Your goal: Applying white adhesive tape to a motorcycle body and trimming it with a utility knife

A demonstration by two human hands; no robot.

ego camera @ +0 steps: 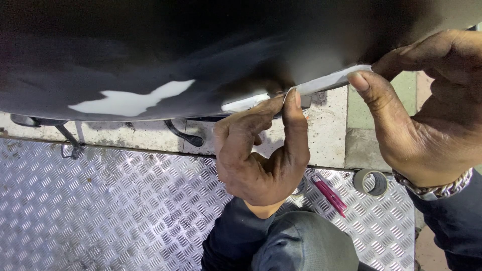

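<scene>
A glossy black body panel fills the top of the head view. A strip of pale masking tape runs along its lower edge. My left hand pinches the near end of the tape between thumb and fingers, pressing it to the panel edge. My right hand holds the far end of the tape, thumb under it and fingers curled over the panel edge. A metal bracelet sits on my right wrist.
Below lies a metal tread-plate floor. On it rest a roll of tape and a pink-handled cutter. Concrete floor shows beyond the plate. My dark trouser knee is at the bottom.
</scene>
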